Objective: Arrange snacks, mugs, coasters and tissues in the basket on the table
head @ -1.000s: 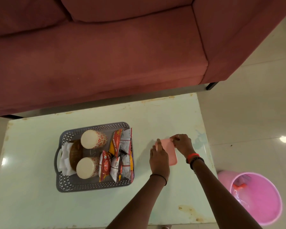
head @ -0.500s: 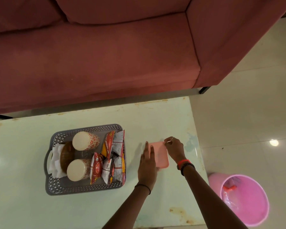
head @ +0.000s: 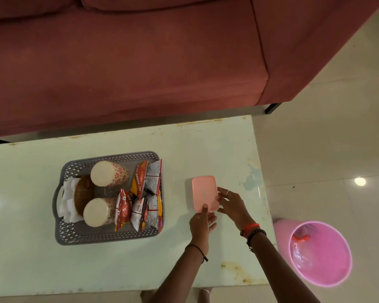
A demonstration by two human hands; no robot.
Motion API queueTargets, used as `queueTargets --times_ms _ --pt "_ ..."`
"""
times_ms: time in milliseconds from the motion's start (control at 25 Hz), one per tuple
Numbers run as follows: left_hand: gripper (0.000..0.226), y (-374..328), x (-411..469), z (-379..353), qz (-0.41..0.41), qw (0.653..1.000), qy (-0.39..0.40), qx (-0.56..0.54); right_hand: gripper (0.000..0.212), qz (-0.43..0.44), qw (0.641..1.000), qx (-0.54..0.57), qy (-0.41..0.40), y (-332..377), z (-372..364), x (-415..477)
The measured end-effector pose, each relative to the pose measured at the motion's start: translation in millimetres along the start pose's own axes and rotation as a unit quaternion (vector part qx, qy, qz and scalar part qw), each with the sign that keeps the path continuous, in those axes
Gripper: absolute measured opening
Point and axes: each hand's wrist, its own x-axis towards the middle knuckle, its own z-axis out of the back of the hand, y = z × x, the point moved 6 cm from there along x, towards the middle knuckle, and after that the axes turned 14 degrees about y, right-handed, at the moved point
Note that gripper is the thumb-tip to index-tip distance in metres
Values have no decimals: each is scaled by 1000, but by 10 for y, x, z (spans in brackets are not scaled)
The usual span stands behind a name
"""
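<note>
A grey perforated basket (head: 109, 236) stands on the pale table (head: 96, 270). Inside lie two floral mugs (head: 108, 173) (head: 99, 212) on their sides, a brown woven coaster (head: 83, 192), white tissues (head: 67, 203) at the left wall, and several snack packets (head: 140, 200) on the right. Right of the basket lies a flat pink box (head: 204, 190). My left hand (head: 202, 224) pinches its near edge, one finger on top. My right hand (head: 233, 204) grips its right near corner.
A dark red sofa (head: 127, 62) runs along the far side of the table. A pink bin (head: 319, 252) holding some waste stands on the tiled floor beyond the table's right edge. Rust stains mark the table's near right corner.
My left hand has slid from the box's left side down to its near edge, uncovering the lid. My right hand has moved from the far right corner toward the near right corner.
</note>
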Motion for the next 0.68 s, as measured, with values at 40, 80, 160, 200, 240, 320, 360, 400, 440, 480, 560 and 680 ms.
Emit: queueTargets --times_ms 40,80,160,200,240,320,360,400,440,480,560,680 --pt "35 -17 0 31 -7 1000 -5 -21 42 5 1000 1 -4 8 -40 10" --pt "34 -38 -4 74 -14 999 -12 -37 42 11 1000 -1 -7 17 -91 23" --pt "31 -77 -4 154 -22 998 -18 -64 40 17 1000 -9 -10 47 -201 52" --pt "32 -85 -4 202 -28 996 -17 -85 39 18 1000 -15 -7 67 -269 67" --pt "33 -96 -10 248 -34 993 -17 -108 39 20 1000 -18 -4 81 -331 92" --pt "37 -131 -25 330 -47 986 -17 -156 39 28 999 -24 -1 124 -445 143" --pt "37 -148 -23 365 -54 983 -16 -175 39 30 999 -31 1 151 -495 163" --pt "37 -162 -19 397 -60 980 -15 -189 39 33 999 -37 3 168 -544 194" --pt "38 -176 -19 421 -64 977 -16 -201 39 35 998 -43 8 188 -598 217" --pt "40 -183 -17 450 -65 975 -18 -212 39 37 998 -46 12 201 -657 238" --pt "41 -195 -14 495 -68 971 -20 -226 39 38 998 -52 16 228 -750 252" --pt "41 -240 2 535 -77 974 -12 -214 39 40 997 -63 10 229 -774 271"
